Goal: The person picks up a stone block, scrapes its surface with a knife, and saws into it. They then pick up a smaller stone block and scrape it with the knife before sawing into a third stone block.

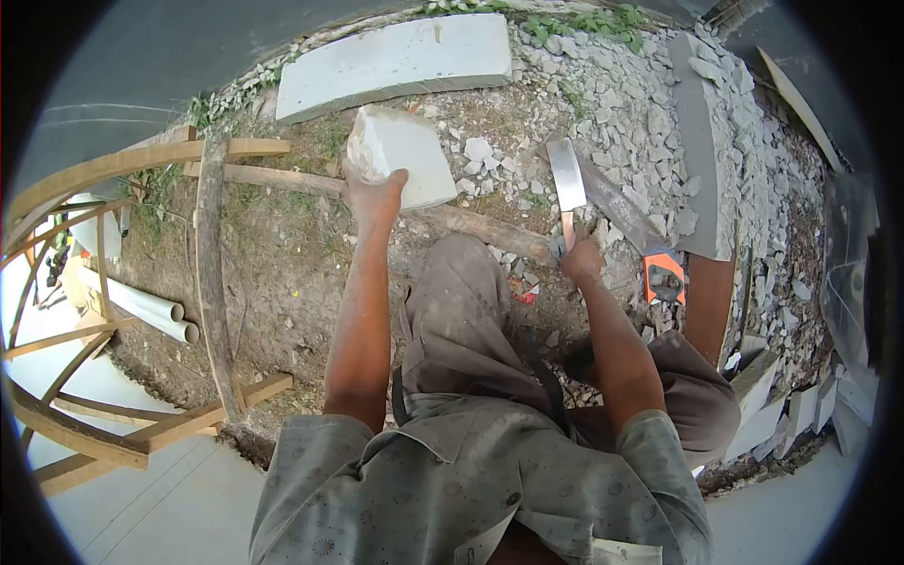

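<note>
Here's my left hand [375, 196] out in front, partly closed on the near corner of a pale block [419, 155], thumb over the near edge and the other fingers mostly hidden; that corner hold looks meant to leave most of the broad face uncovered. The block sits over a wooden pole [490, 229], and whether it rests on the wood or hangs just above, I can't tell. Over to my right hand [584, 259], curled closed around the handle of a broad blade [566, 174], gripped low so the whole metal length points away from me, well apart from the left fingers. An orange-handled saw [664, 278] lies just beside it, handle towards my side, which should make it easy to reach. Beyond the block, a long pale slab [405, 61] lies flat near the wall, likely set there to be out of the way, and broken chips [626, 122] spread thickly off to the right. Now for anything hollow: two white pipes [151, 306] lie side by side at the left, open ends towards me, and I can't make out anything inside them. I see no bucket or box holding chips or tools.
</note>
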Available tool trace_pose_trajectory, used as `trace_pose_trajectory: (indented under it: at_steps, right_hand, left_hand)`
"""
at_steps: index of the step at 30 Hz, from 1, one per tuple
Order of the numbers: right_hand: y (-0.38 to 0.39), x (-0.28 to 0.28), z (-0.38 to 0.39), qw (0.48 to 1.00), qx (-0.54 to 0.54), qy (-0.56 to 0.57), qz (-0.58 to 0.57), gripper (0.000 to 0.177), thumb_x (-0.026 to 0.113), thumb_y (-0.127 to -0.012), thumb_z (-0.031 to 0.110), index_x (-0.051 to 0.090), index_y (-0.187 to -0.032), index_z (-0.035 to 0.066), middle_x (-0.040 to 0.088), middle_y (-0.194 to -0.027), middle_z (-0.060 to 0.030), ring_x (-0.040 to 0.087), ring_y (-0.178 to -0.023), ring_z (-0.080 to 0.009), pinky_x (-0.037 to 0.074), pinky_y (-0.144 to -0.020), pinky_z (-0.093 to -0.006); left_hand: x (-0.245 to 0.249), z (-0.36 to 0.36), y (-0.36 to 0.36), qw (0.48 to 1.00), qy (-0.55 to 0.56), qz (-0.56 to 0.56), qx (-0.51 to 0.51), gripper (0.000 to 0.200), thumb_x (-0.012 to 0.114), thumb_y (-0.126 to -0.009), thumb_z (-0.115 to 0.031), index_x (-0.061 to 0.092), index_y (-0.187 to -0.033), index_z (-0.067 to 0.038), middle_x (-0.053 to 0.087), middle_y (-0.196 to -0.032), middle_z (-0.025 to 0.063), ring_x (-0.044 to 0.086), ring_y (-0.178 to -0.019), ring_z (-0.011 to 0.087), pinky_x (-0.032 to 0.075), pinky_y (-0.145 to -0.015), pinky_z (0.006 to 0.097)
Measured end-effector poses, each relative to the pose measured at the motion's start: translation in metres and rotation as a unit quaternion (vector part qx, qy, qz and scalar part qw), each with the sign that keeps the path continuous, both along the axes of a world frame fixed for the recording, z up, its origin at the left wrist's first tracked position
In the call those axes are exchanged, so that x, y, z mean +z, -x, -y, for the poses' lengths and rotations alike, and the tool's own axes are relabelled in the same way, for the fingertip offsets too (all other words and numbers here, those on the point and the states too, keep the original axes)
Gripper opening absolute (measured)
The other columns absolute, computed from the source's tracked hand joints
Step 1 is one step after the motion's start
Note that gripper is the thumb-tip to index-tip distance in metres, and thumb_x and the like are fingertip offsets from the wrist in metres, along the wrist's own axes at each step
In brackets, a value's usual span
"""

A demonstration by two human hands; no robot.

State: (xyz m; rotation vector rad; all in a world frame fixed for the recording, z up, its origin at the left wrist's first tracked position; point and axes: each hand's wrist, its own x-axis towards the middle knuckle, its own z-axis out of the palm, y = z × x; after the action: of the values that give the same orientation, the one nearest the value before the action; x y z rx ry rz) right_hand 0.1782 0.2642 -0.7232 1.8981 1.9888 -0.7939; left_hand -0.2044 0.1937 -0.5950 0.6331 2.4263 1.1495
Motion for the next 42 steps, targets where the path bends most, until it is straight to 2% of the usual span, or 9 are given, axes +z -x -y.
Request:
trace_pose_trajectory:
  at_steps: [7, 13, 21, 22, 26, 29, 36, 39, 42]
  right_hand:
    - [0.013, 0.092, -0.013, 0.9, -0.149, -0.174, -0.37, 0.025, 0.064, -0.093, 0.026, 0.063, -0.106, 0.005, 0.065, -0.079, -0.0088, 0.063, -0.071, -0.0276, 0.05, -0.067, -0.0401]
    - [0.038, 0.181, -0.024, 0.822, -0.107, -0.117, -0.548, 0.03, 0.059, -0.102, 0.03, 0.064, -0.107, 0.001, 0.055, -0.073, 0.0014, 0.05, -0.061, -0.0057, 0.039, -0.054, -0.024]
    - [0.062, 0.191, 0.024, 0.806, -0.115, -0.142, -0.564, 0.023, 0.053, -0.104, 0.023, 0.06, -0.109, 0.002, 0.054, -0.071, 0.0024, 0.046, -0.057, -0.0037, 0.036, -0.051, -0.0213]
    - [0.06, 0.198, 0.029, 0.812, -0.108, -0.151, -0.553, 0.021, 0.055, -0.099, 0.019, 0.061, -0.108, 0.0, 0.062, -0.081, -0.0096, 0.059, -0.068, -0.0197, 0.047, -0.062, -0.0356]
    - [0.063, 0.229, 0.021, 0.89, -0.036, -0.132, -0.434, 0.03, 0.054, -0.097, 0.017, 0.054, -0.124, 0.004, 0.064, -0.093, -0.0292, 0.063, -0.078, -0.0482, 0.051, -0.07, -0.0486]
    - [0.068, 0.213, 0.022, 0.88, 0.03, -0.169, -0.443, 0.027, 0.055, -0.097, 0.016, 0.054, -0.122, 0.006, 0.066, -0.094, -0.0257, 0.064, -0.076, -0.0473, 0.051, -0.069, -0.0523]
    - [0.085, 0.216, 0.024, 0.837, 0.222, -0.294, -0.403, 0.035, 0.06, -0.092, 0.01, 0.052, -0.126, 0.005, 0.068, -0.096, -0.0236, 0.067, -0.09, -0.0431, 0.054, -0.072, -0.0514]
    - [0.085, 0.175, -0.003, 0.969, 0.077, -0.08, -0.222, 0.035, 0.06, -0.091, 0.008, 0.052, -0.125, 0.005, 0.068, -0.098, -0.0247, 0.068, -0.09, -0.044, 0.054, -0.072, -0.0507]
    - [0.089, 0.227, 0.003, 0.891, 0.125, -0.176, -0.401, 0.034, 0.055, -0.096, 0.015, 0.049, -0.127, 0.005, 0.069, -0.103, -0.0258, 0.068, -0.089, -0.0459, 0.054, -0.075, -0.053]
  left_hand:
    - [0.02, -0.037, -0.052, 0.927, 0.112, -0.221, -0.283, 0.104, 0.083, -0.065, -0.033, 0.034, -0.151, -0.002, 0.05, -0.138, 0.0242, 0.044, -0.132, 0.0428, 0.035, -0.113, 0.0499]
    - [0.015, -0.018, -0.07, 0.969, 0.081, -0.144, -0.181, 0.1, 0.085, -0.067, -0.03, 0.035, -0.151, -0.008, 0.051, -0.131, 0.0239, 0.048, -0.127, 0.0412, 0.039, -0.109, 0.0495]
    - [0.046, -0.015, -0.072, 0.972, -0.117, -0.088, -0.182, 0.092, 0.087, -0.066, -0.016, 0.041, -0.143, 0.001, 0.051, -0.136, 0.0244, 0.05, -0.129, 0.0368, 0.04, -0.11, 0.044]
    - [0.058, -0.018, -0.073, 0.972, -0.135, -0.081, -0.172, 0.089, 0.088, -0.066, -0.018, 0.044, -0.141, 0.002, 0.051, -0.137, 0.0241, 0.051, -0.13, 0.0347, 0.04, -0.111, 0.0427]
    - [0.067, -0.029, -0.056, 0.95, -0.044, -0.07, -0.303, 0.097, 0.087, -0.065, -0.017, 0.035, -0.145, 0.004, 0.051, -0.135, 0.0262, 0.052, -0.128, 0.0367, 0.043, -0.108, 0.0436]
    - [0.025, -0.018, -0.066, 0.948, -0.102, -0.094, -0.286, 0.095, 0.088, -0.064, -0.018, 0.038, -0.141, 0.004, 0.054, -0.13, 0.0252, 0.054, -0.125, 0.0375, 0.043, -0.107, 0.0445]
    - [0.004, -0.037, -0.073, 0.93, 0.051, -0.074, -0.356, 0.094, 0.087, -0.066, -0.026, 0.037, -0.14, 0.003, 0.051, -0.131, 0.0255, 0.052, -0.123, 0.0412, 0.044, -0.103, 0.0491]
    - [0.009, -0.026, -0.083, 0.945, -0.004, -0.143, -0.293, 0.092, 0.088, -0.066, -0.031, 0.04, -0.137, 0.003, 0.053, -0.128, 0.0254, 0.053, -0.12, 0.0413, 0.044, -0.102, 0.0484]
    - [0.023, -0.023, -0.082, 0.952, -0.007, -0.091, -0.292, 0.091, 0.088, -0.066, -0.031, 0.04, -0.135, 0.002, 0.051, -0.128, 0.0261, 0.052, -0.121, 0.0415, 0.044, -0.101, 0.0496]
